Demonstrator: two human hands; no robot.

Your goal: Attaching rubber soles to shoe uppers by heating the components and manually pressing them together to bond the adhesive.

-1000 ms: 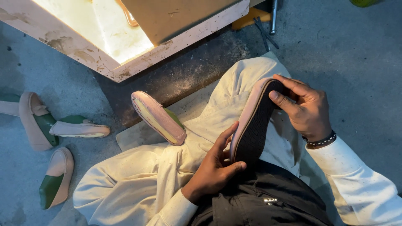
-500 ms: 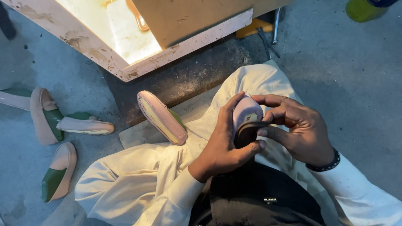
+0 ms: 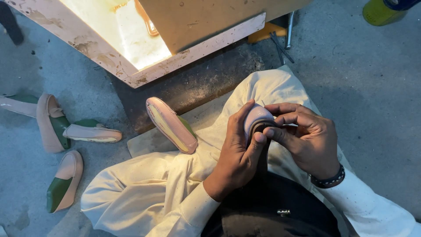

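shoe on knee (image 3: 171, 125): left of held shoe (image 3: 256, 117) | bench (image 3: 144, 39): beyond shoe on knee | three loose shoes (image 3: 79, 131): on floor (image 3: 372, 87), far left of shoe on knee | bottle (image 3: 379, 11): far right, on floor

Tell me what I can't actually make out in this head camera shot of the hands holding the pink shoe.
- Pink shoe: only the rounded end shows; left hand and right hand cover the rest.
- Lower part of the shoe: lost against dark clothing, shape unclear.
- Yellow-green container: cut off by the top edge.
- Shoe at far left: cut off by the left edge.
- Inside of the lit box: washed out by glare.
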